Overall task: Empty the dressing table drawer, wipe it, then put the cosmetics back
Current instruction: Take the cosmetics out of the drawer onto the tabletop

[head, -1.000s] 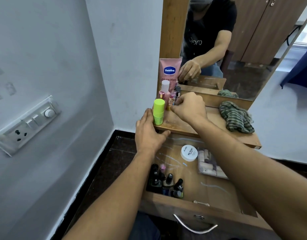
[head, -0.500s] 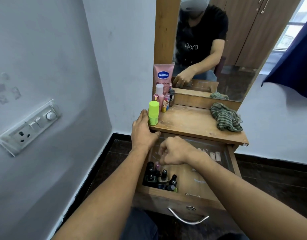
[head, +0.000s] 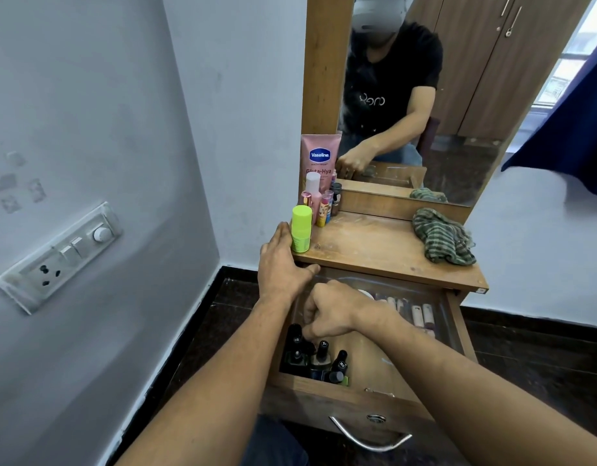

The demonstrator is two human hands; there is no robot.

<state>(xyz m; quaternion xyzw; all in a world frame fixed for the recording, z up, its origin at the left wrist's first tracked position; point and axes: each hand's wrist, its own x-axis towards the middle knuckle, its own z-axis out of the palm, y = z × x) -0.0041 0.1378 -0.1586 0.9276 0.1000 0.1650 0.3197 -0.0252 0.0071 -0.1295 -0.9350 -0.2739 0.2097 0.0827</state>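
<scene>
The wooden drawer (head: 327,396) of the dressing table stands pulled out. Several dark nail polish bottles (head: 320,359) are clustered in its front left corner, and pale tubes (head: 421,316) lie at its back right. My right hand (head: 330,312) is down inside the drawer, its fingers curled over the polish bottles and pinching one of their caps. My left hand (head: 280,264) rests flat on the left corner of the table top (head: 374,250), beside a lime green bottle (head: 301,228). A pink Vaseline tube (head: 320,156) and small cosmetics (head: 324,203) stand behind it.
A green striped cloth (head: 441,237) lies bunched on the right of the table top. The mirror (head: 425,95) rises behind. A wall switchboard (head: 61,257) is at left. The drawer's metal handle (head: 369,438) juts toward me.
My right hand left the cosmetics on the table top, dropped into the drawer and closed on the nail polish bottles. My left hand stayed on the table corner.
</scene>
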